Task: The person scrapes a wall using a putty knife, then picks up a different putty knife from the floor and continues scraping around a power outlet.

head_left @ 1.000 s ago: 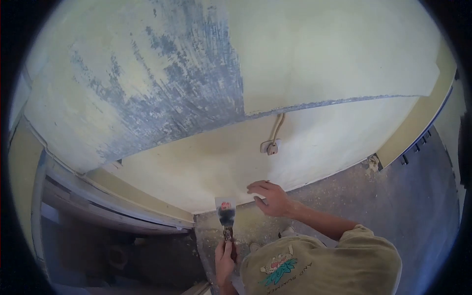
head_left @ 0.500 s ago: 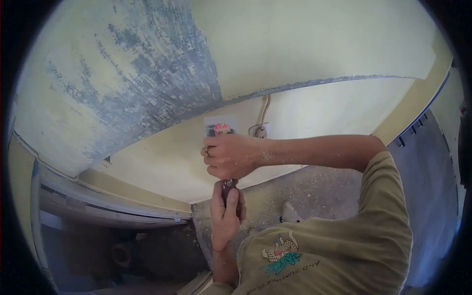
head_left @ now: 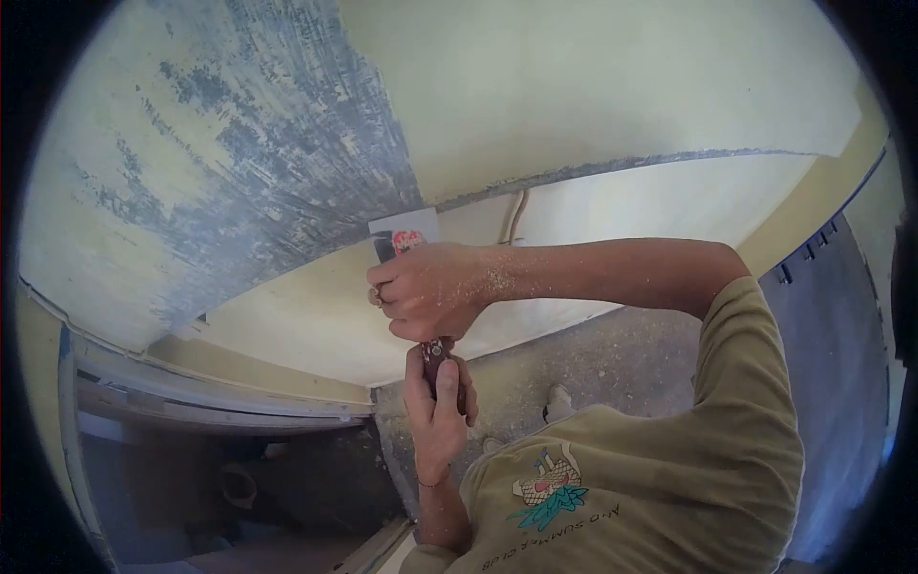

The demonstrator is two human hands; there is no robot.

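A scraper (head_left: 409, 230) with a wide pale blade and a red marking points up at the wall (head_left: 602, 77), its front edge at the ragged border of the upper coating. My right hand (head_left: 430, 292) is closed round the tool just behind the blade and hides its middle. Below it, my left hand (head_left: 438, 421) grips the dark reddish handle, with the thumb laid along it. Pale flakes dot my right wrist and forearm. Whether the blade touches the wall cannot be made out.
A grey, patchy scraped area (head_left: 287, 124) covers the upper left wall. Behind my right forearm, a cable (head_left: 516, 218) runs down the wall. Flakes litter the floor (head_left: 612, 359). A door frame (head_left: 220, 397) and dark opening stand at lower left.
Both hands and the scraper have shifted slightly up and left in view, bringing the blade from the pale lower wall to the coating's ragged edge. The grip looks the same.
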